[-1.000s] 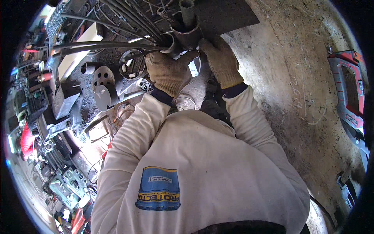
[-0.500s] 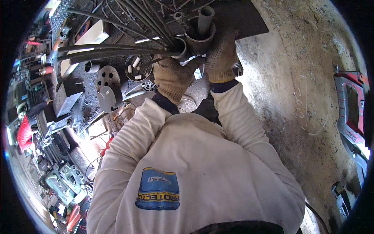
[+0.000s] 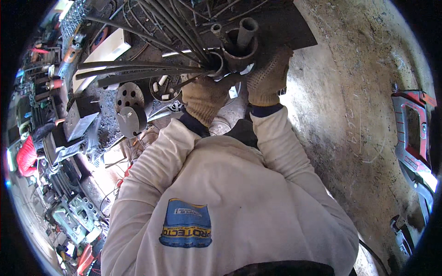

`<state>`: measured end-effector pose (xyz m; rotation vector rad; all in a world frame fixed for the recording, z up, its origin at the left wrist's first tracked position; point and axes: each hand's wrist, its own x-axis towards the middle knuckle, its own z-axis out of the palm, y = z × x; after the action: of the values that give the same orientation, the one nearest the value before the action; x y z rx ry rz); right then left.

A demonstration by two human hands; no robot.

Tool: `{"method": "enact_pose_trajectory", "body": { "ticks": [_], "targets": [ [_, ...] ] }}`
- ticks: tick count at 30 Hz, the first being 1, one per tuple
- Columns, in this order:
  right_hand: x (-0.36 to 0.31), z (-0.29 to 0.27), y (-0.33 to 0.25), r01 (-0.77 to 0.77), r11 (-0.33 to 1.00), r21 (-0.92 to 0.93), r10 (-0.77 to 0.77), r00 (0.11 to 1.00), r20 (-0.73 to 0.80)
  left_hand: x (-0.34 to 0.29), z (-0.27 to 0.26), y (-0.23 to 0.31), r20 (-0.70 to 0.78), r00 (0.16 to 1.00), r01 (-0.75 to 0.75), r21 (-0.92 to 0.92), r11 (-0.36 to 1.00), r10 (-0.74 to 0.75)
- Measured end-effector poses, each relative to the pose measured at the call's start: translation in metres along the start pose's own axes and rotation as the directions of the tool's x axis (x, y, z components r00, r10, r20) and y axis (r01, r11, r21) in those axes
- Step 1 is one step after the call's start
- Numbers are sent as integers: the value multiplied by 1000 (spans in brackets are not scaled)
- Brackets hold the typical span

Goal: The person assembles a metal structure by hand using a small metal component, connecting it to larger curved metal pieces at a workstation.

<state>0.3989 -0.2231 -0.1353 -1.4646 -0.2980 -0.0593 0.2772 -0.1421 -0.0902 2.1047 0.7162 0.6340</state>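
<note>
Both my hands wear brown knitted gloves and reach to a pair of joined metal cups. My left hand (image 3: 205, 97) is closed at the near side of the narrower cup (image 3: 218, 61), its fingers partly hidden. Out of that cup fan several long thin metal rods (image 3: 138, 64), leaning left and away. My right hand (image 3: 268, 79) is curled against the right side of the wider cup (image 3: 241, 59), with its fingertips out of sight. Standing in the wider cup are a thick pipe (image 3: 247, 34) and a thinner tube (image 3: 222, 37).
Left of my hands lie a round tin (image 3: 159, 97) with small white pieces, a perforated disc (image 3: 130, 97) and a pale rectangular bar (image 3: 107, 54). Rods clutter the dark bench beyond. A red-and-grey tool (image 3: 412, 133) is at the far right, by a stained surface (image 3: 345, 92).
The cups with their rods and pipes have shifted slightly right and nearer, both gloves staying on them. The whole view has also moved a little.
</note>
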Motion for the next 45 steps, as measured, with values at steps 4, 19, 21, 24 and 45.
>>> {"method": "enact_pose_trajectory", "body": {
  "ticks": [4,19,21,24,45],
  "targets": [
    [11,-7,1,354,810,-467,-276,933,229,7,-1,-5,68,997,-25,-37,999,27],
    [18,7,23,-96,995,20,85,947,309,5,-13,13,173,981,-101,90,991,84],
    [24,2,-3,-54,998,-34,64,913,403,5,-9,6,232,956,-246,285,927,182],
    [42,10,-23,-186,978,94,113,852,512,-3,-2,-1,258,964,-116,190,975,64],
    [17,-11,-1,396,827,-399,-228,885,406,2,2,13,-26,999,-52,-275,960,47]
  ]
}}
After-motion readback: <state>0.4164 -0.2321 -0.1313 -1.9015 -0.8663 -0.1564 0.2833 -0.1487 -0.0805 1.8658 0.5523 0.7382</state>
